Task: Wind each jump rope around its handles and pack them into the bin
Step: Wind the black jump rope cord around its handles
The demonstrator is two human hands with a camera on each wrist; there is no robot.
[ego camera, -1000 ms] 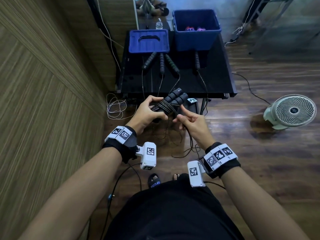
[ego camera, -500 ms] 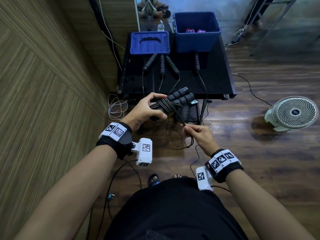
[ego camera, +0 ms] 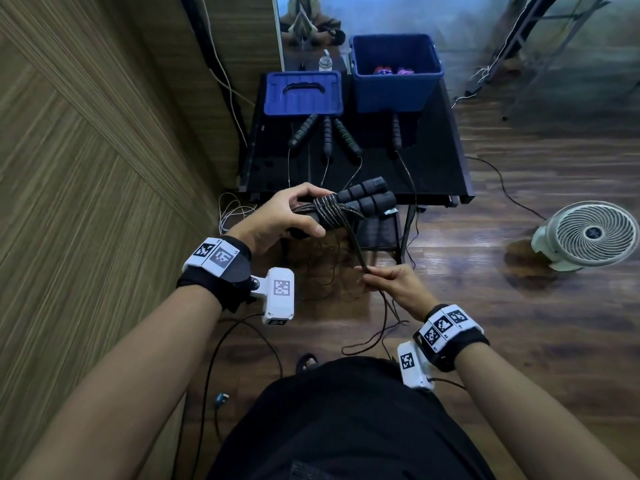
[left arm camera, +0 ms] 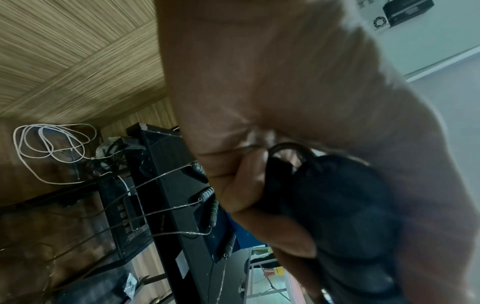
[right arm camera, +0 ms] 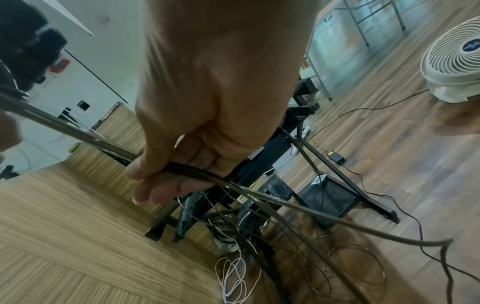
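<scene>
Winding a jump rope, far from the blue bin [ego camera: 394, 95] on the black table [ego camera: 436, 161].

Gripping both handles [ego camera: 360, 199] with the left hand [ego camera: 277, 220], long way pointing up-right; pinching the loose cord [ego camera: 356, 249] just below with the right hand [ego camera: 398, 285].

right hand [ego camera: 394, 284] slid down the rope [ego camera: 356, 244], away from the handles [ego camera: 363, 199]

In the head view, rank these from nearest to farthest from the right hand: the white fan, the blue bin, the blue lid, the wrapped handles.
From the right hand:
1. wrapped handles, just up and left, gripped by the left hand.
2. white fan, on the floor to the right.
3. blue lid, far left of the table.
4. blue bin, at the table's back; lid and bin are close to call.
</scene>
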